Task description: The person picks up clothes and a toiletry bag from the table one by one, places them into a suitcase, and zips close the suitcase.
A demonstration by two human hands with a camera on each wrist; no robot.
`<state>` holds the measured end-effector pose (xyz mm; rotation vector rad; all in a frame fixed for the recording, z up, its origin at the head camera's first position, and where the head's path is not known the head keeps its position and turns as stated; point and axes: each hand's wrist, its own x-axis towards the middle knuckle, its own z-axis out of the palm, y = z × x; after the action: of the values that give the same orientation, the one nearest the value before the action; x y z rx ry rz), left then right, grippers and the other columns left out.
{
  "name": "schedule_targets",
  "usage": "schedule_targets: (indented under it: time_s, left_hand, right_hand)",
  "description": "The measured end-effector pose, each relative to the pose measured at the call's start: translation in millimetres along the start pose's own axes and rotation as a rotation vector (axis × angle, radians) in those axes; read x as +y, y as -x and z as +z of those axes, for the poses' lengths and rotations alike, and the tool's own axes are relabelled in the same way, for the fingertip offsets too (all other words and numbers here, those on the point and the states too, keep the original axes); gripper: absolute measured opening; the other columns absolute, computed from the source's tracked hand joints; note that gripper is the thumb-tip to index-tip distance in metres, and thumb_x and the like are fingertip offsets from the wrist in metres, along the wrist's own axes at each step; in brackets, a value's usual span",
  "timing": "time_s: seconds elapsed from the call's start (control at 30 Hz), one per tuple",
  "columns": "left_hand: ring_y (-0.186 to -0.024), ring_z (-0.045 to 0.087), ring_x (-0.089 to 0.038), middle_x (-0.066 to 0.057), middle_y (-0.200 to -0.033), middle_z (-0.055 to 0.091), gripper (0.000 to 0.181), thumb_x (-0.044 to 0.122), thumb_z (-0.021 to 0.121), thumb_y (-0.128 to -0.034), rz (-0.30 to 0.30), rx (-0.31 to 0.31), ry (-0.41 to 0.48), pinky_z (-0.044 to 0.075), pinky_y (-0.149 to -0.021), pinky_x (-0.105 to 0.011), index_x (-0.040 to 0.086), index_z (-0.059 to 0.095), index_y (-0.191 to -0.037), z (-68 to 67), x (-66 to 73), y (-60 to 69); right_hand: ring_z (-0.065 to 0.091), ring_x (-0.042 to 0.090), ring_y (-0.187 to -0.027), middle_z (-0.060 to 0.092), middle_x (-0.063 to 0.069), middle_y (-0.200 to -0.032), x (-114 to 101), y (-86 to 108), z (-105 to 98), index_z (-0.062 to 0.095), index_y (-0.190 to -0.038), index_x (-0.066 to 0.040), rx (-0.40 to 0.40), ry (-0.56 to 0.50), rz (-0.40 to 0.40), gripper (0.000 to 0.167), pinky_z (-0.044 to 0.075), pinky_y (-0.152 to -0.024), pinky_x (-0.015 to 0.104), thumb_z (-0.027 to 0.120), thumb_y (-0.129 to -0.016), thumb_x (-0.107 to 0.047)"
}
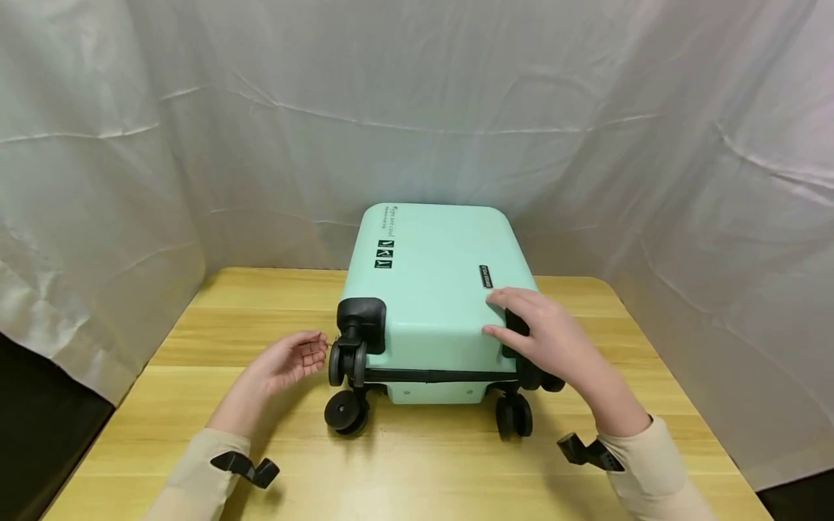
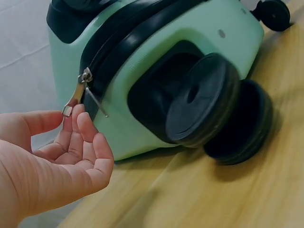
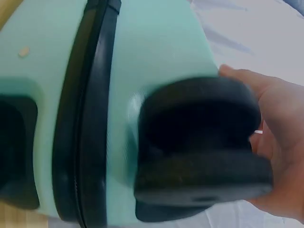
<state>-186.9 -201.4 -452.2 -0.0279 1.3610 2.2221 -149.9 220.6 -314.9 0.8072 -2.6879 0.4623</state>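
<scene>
A mint-green hard-shell suitcase [image 1: 443, 289] lies flat, its wheeled end toward me. Between thumb and fingertips, my left hand [image 1: 296, 362] pinches a zipper pull [image 2: 68, 110]. That pull leads up to metal sliders [image 2: 85, 76] on the black zipper band [image 2: 111, 50]; a second pull [image 2: 99, 102] hangs loose beside it. My right hand [image 1: 547, 329] rests on the suitcase's near right corner, fingers spread over the top. In the right wrist view, a black double wheel [image 3: 204, 180] hides part of that hand [image 3: 285, 137].
The suitcase stands on a wooden table [image 1: 260, 434], near its back edge. Black caster wheels [image 1: 347, 412] stick out toward me at both near corners. Pale fabric curtains [image 1: 456, 101] hang behind and on both sides.
</scene>
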Motion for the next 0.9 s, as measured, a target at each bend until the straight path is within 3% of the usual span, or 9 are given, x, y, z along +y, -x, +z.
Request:
schedule_targets:
  time_s: [0.23, 0.53, 0.7, 0.9]
  left_hand:
    - [-0.081, 0.063, -0.007, 0.005, -0.088, 0.068, 0.028, 0.016, 0.042, -0.104, 0.02, 0.038, -0.032, 0.053, -0.08, -0.022, 0.015, 0.067, -0.092, -3.7, 17.5, -5.0]
    - [-0.082, 0.059, -0.007, 0.008, -0.088, 0.065, 0.021, 0.021, 0.047, -0.1031, 0.058, 0.124, -0.188, 0.051, -0.079, -0.023, 0.021, 0.064, -0.093, -1.7, 49.7, -9.0]
    - [-0.085, 0.059, -0.006, 0.011, -0.092, 0.064, 0.012, 0.028, 0.05, -0.102, 0.106, 0.158, -0.353, 0.051, -0.08, -0.024, 0.02, 0.059, -0.104, 2.9, 67.5, -9.6]
    - [-0.087, 0.061, -0.005, 0.013, -0.093, 0.064, 0.021, 0.035, 0.052, -0.1003, 0.203, 0.232, -0.588, 0.05, -0.081, -0.023, 0.018, 0.057, -0.111, 6.8, 85.8, -1.3]
  right_hand:
    - [0.056, 0.033, -0.123, 0.064, 0.011, -0.128, 17.6, -3.0, -12.6, 0.063, -0.126, -0.01, -0.025, -0.01, 0.064, 0.041, 0.045, -0.101, 0.054, 0.067, -0.092, -0.033]
    - [0.054, 0.038, -0.123, 0.062, 0.018, -0.13, 41.5, -5.2, -22.4, 0.062, -0.127, -0.006, -0.029, 0.042, 0.138, 0.042, 0.044, -0.1, 0.057, 0.063, -0.095, -0.033]
    - [0.053, 0.038, -0.124, 0.062, 0.017, -0.13, 51.9, -7.0, -29.6, 0.063, -0.127, -0.009, -0.031, 0.07, 0.179, 0.042, 0.043, -0.1, 0.059, 0.06, -0.096, -0.037]
    - [0.048, 0.042, -0.128, 0.059, 0.02, -0.133, 63.3, -6.4, -35.6, 0.061, -0.129, -0.008, -0.063, 0.082, 0.228, 0.043, 0.039, -0.102, 0.062, 0.058, -0.097, -0.037]
